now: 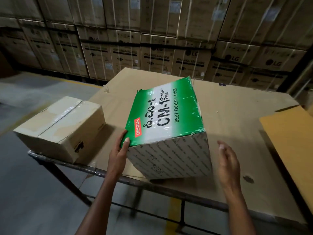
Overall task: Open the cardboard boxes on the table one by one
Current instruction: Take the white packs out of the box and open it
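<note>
A green-and-white tape box (166,116) printed "CM-1 Wonder Tape" stands near the table's front edge, its top sealed with shiny film. My left hand (119,150) grips its near left top corner, thumb on the green face. My right hand (227,160) hovers just right of the box with fingers apart, not touching it. A plain beige cardboard box (61,128) sits at the table's left end, closed, with clear tape along its top seam.
The table (237,116) is covered with flat brown cardboard sheets; a yellower sheet (291,143) overlaps at the right. Stacked washing-machine cartons (157,53) form a wall behind. Grey floor with yellow lines lies to the left and below.
</note>
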Demonstrator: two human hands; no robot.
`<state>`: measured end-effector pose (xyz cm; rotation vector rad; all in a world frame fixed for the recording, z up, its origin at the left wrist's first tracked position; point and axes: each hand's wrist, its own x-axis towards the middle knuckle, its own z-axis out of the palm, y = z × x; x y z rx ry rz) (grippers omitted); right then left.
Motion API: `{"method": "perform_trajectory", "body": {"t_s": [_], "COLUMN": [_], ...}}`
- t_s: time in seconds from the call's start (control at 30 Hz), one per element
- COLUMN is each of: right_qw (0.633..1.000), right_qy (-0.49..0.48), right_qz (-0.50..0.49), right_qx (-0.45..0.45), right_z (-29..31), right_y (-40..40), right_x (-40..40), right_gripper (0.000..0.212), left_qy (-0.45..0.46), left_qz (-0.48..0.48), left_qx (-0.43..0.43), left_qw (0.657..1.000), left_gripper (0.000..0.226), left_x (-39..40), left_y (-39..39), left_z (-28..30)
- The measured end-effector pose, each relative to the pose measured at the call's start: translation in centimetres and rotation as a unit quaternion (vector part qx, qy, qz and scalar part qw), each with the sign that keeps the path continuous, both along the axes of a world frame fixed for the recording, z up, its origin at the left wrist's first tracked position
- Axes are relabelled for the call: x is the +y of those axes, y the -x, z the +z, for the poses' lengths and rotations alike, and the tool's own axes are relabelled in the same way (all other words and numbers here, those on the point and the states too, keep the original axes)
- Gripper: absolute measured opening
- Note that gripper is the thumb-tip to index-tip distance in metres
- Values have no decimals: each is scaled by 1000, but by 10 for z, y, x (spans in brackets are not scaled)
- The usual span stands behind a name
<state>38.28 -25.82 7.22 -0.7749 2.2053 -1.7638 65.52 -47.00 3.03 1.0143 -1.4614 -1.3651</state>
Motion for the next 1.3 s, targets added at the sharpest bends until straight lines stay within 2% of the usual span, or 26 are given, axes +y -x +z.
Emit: {"method": "perform_trajectory", "body": {"t_s": [0.07, 0.17, 0.2, 0.27, 0.33, 0.4, 0.53, 0.6, 0.73, 0.9, 1.03, 1.2, 1.3], "right_qw": [999, 996, 996, 997, 997, 994, 991, 990, 992, 991, 976, 919, 894], "right_qy": [19, -22, -36, -42, -53, -88, -128, -130, -118, -41, 18, 110, 138], "right_qz": [31, 81, 78, 44, 6, -26, -35, -38, -39, -29, -58, -97, -125], "right_qx": [8, -24, -36, -51, -56, -56, -29, -23, -31, -122, -208, -365, -406], "right_z": [22, 35, 35, 34, 31, 25, 14, 13, 14, 10, -7, -30, -37], "right_y": [-5, -1, 2, 4, 6, 10, 21, 23, 22, 35, 60, 91, 104], "right_x": [0, -1, 0, 4, 6, 9, 12, 12, 10, 17, 26, 42, 60], "right_gripper": [71, 80, 82, 81, 68, 55, 51, 48, 44, 38, 27, 28, 28], "left_qy": [-3, -9, -8, 5, 15, 10, -8, -8, -44, -12, 103, 216, 259], "left_qz": [-19, -45, -49, -60, -75, -97, -128, -134, -135, -96, -104, -149, -197], "left_qx": [4, 4, -9, -17, -18, -28, -61, -66, -14, -4, -54, -80, -115], "left_qw": [1000, 999, 999, 998, 997, 995, 990, 989, 990, 995, 988, 962, 939], "left_gripper": [59, 70, 67, 44, 31, 42, 76, 81, 78, 73, 69, 66, 68], "left_x": [7, 21, 26, 37, 44, 47, 49, 54, 64, 64, 56, 62, 66], "left_y": [10, 25, 29, 37, 42, 42, 37, 37, 45, 57, 73, 101, 121], "left_z": [3, 10, 11, 16, 18, 14, -7, -10, -12, -3, 18, 49, 56]}}
